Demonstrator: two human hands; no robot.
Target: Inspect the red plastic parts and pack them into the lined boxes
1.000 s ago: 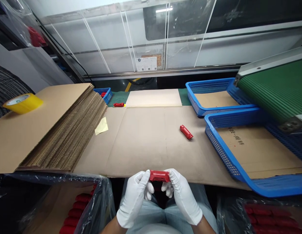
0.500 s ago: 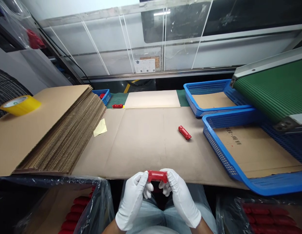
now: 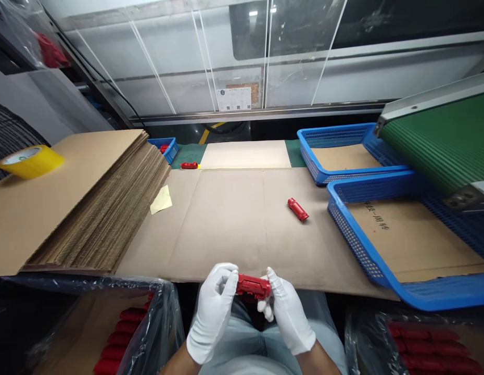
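Both my hands wear white gloves and hold one red plastic part (image 3: 253, 286) between them, just in front of the near edge of the cardboard-covered table (image 3: 234, 224). My left hand (image 3: 214, 310) grips its left end and my right hand (image 3: 288, 312) grips its right end. The part lies roughly level, its right end a little lower. A second red part (image 3: 297, 209) lies loose on the cardboard, right of centre. A third red part (image 3: 189, 165) lies at the far edge.
A tall stack of cardboard sheets (image 3: 89, 208) fills the left, with a yellow tape roll (image 3: 29, 161) on it. Two blue baskets (image 3: 386, 245) lined with cardboard stand at the right under a green conveyor (image 3: 441, 140). Bagged boxes of red parts (image 3: 121, 338) sit at both lower corners.
The red part has turned in my hands, showing a different side, and its right end has dipped slightly. My hands stay at the table's near edge.
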